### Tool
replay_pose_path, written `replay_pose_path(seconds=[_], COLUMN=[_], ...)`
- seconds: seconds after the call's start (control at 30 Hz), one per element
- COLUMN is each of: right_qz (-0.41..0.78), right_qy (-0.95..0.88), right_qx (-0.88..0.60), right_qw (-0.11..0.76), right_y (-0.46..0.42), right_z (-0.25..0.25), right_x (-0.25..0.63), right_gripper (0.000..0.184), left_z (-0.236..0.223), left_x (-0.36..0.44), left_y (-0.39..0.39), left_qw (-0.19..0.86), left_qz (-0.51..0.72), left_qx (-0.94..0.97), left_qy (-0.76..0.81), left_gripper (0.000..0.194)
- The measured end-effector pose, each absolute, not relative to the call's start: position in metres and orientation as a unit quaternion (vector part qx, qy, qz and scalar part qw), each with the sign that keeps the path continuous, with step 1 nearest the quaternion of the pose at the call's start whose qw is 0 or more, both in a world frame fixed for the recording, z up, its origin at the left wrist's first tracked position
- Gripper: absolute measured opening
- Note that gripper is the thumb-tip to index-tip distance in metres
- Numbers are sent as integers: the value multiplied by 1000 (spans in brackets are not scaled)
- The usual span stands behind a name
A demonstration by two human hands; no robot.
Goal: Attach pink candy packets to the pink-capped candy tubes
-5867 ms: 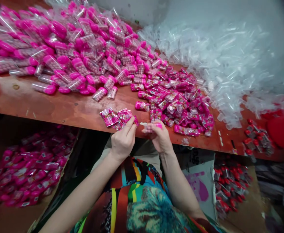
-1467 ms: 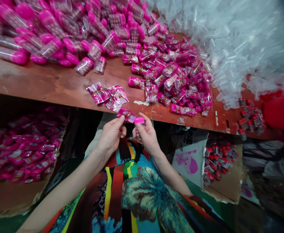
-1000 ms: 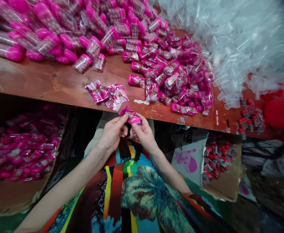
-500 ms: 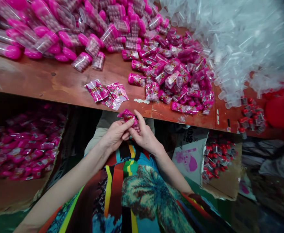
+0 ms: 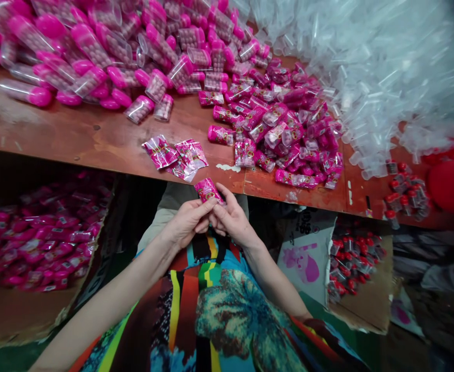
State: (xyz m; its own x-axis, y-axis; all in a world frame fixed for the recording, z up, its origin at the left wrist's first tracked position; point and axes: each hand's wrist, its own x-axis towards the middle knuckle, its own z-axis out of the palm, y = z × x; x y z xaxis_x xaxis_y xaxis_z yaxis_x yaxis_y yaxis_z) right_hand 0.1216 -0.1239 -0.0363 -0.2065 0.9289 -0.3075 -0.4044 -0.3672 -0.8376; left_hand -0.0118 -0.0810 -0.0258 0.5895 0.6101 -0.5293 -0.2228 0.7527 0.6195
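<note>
My left hand (image 5: 188, 222) and my right hand (image 5: 232, 217) meet above my lap, just off the table's front edge. Between their fingertips they pinch a glossy pink printed wrapper (image 5: 207, 190), its upper end toward the table. Fingers cover its lower part, so I cannot see whether a candy jar is inside. Beyond it, on the table, lie a few flat pink wrappers (image 5: 186, 157). Farther right spreads a heap of wrapped pink jars (image 5: 277, 124). At the back left are unwrapped clear jars with pink lids (image 5: 91, 44), filled with small pale pink balls.
Clear plastic empties (image 5: 390, 67) pile up at the back right of the reddish-brown table (image 5: 114, 144). Small red-capped containers (image 5: 407, 191) lie near a red tub (image 5: 452, 181). Below stand a left carton of wrapped jars (image 5: 44, 248) and a right carton of red-capped pieces (image 5: 353, 258).
The pink balls that showed under the wrapper between my fingers are out of sight. The wrapper now looks smoother and flatter. The whole view has shifted slightly.
</note>
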Motion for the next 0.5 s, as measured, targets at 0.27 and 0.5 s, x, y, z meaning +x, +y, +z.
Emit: replay_pose_path(seconds=[0.27, 0.5], right_qz=[771, 627], right_qy=[-271, -347], right_qx=[-371, -480], right_qw=[441, 506], right_y=[-119, -80], right_z=[-54, 1], right_x=[119, 159], right_gripper=[79, 65], left_z=[-33, -17], left_x=[-21, -34], left_y=[-79, -76], left_qw=[835, 837], left_qz=[236, 266], left_qx=[284, 300], left_qy=[408, 372], left_gripper=[40, 36])
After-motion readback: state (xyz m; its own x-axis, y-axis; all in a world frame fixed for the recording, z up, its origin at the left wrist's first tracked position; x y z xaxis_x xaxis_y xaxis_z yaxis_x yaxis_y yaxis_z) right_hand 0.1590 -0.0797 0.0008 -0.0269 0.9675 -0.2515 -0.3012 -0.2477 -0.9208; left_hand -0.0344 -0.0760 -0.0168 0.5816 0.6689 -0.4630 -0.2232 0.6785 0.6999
